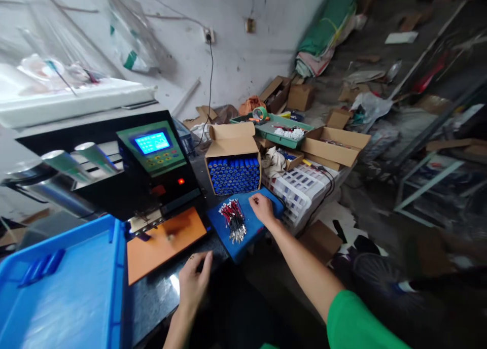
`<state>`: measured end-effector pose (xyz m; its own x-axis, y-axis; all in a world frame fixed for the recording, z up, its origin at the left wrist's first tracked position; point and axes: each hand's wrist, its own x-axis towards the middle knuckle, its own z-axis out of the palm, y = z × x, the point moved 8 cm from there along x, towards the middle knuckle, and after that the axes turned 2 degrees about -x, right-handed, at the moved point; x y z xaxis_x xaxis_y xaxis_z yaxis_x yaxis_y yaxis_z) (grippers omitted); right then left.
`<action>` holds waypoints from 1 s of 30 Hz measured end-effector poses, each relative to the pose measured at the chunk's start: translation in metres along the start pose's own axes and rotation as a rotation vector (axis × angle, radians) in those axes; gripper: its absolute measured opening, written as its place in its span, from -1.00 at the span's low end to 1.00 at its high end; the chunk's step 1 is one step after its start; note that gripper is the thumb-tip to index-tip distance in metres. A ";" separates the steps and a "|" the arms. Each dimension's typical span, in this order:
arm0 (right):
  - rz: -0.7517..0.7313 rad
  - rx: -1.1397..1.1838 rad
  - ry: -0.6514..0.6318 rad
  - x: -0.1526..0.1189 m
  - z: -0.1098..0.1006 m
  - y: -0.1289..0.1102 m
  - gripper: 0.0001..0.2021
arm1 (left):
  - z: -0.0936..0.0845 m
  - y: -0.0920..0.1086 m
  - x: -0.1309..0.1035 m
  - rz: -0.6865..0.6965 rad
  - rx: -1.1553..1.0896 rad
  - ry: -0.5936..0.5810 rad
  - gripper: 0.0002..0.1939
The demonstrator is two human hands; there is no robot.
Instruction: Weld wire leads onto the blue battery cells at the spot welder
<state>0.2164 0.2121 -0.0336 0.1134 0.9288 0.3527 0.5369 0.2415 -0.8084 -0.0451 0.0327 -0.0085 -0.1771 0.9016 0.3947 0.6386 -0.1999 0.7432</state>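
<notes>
My left hand (195, 278) hovers over the dark bench edge, just in front of the orange board (167, 242); its thumb and fingers are apart with nothing visible between them. On the right, my right hand (262, 208) is over the blue mat (218, 222), its fingers curled together; whatever they hold, if anything, is too small to name. Beside it lies a bundle of red and black wires (235, 219) with metal ends. Behind the mat stands an open cardboard box (232, 147) stacked with blue cylinders (234, 176).
A black machine (178, 181) with a lit screen stands behind the orange board. At left, a blue tray (117, 283) holds several blue cylinders (41, 269). A white basket (297, 192), a green tray (274, 131) and another open box (335, 148) sit to the right.
</notes>
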 end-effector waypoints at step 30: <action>0.105 0.143 -0.212 0.029 0.031 -0.034 -0.87 | 0.000 -0.023 0.001 -0.084 -0.186 0.045 -0.58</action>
<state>0.1753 0.2396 -0.0103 -0.0232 0.9853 0.1691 0.4064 0.1638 -0.8989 -0.0597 0.0381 -0.0250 -0.2601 0.9008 0.3478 0.4712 -0.1960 0.8600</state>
